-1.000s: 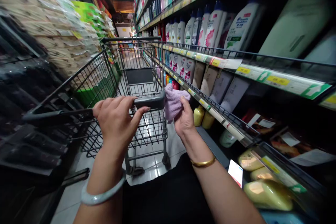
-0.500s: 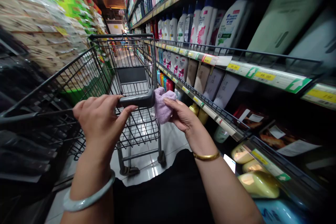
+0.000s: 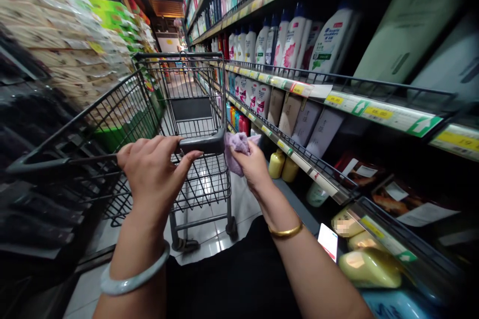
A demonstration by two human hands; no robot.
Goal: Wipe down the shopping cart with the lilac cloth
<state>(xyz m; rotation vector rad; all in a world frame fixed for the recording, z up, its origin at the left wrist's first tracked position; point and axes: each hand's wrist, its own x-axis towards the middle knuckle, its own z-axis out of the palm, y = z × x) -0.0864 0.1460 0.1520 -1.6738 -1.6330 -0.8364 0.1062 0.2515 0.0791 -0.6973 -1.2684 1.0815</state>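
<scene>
A dark grey metal shopping cart (image 3: 192, 108) stands in front of me in the aisle. Its handle (image 3: 204, 143) runs crosswise, and my left hand (image 3: 153, 164) is wrapped over the handle's middle, thumb below the bar. At the right end of the handle, my right hand (image 3: 251, 165) grips a crumpled lilac cloth (image 3: 235, 148). The cloth presses against the handle's corner, and part of it is hidden by the fingers. The cart's visible basket wires have no goods on them.
Shelves with shampoo bottles (image 3: 294, 42) and price strips (image 3: 374, 109) line the right side. Yellow bottles (image 3: 370, 266) and a lit phone screen (image 3: 328, 241) lie low at right. Stacked wrapped packs (image 3: 71, 65) line the left. White tiles (image 3: 213, 244) cover the floor.
My right hand has turned, and the cloth is bunched differently, still at the handle's right end. The view has shifted slightly, and more of the phone screen shows. My left hand keeps its hold.
</scene>
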